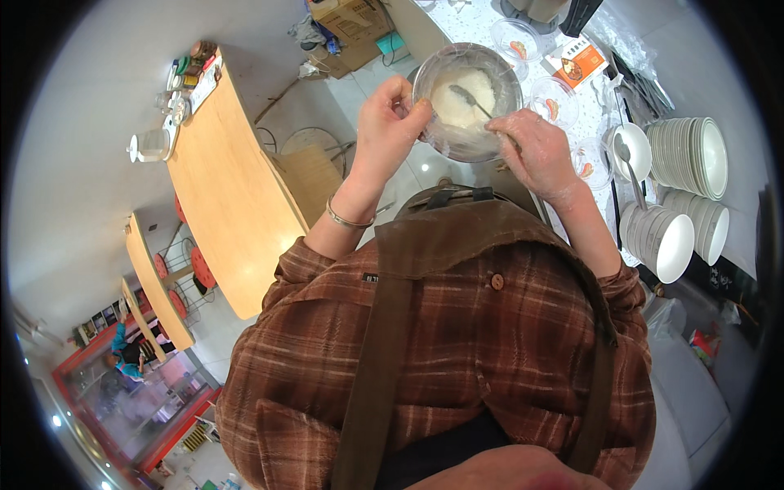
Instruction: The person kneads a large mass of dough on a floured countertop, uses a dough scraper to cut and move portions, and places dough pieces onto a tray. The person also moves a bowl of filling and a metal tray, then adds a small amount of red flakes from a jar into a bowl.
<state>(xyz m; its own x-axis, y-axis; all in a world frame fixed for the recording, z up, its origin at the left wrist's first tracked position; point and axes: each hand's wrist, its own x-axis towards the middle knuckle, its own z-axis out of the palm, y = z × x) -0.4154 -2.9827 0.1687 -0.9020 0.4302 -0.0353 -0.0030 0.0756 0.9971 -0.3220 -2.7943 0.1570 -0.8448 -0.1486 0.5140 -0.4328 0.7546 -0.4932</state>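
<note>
A round bowl [505,80], apparently lined with clear plastic, is in front of me beside the white counter's edge. White powder [454,112] like flour lies in it, heaped up toward the far side. My left hand [388,122] is closed on the bowl's left rim, thumb toward me. My right hand [535,151] pinches the handle of a metal spoon [464,95], whose head rests over the powder. White dust coats the right hand's fingers and back. Part of the handle is hidden under those fingers.
On the speckled counter [469,20] are clear round plastic tubs [553,101] with red prints and an orange-and-white packet [576,62]. Stacked white bowls [665,245] and plates [706,159] stand at the right; a spoon lies in one bowl [633,147]. A wooden table [220,171] is at left.
</note>
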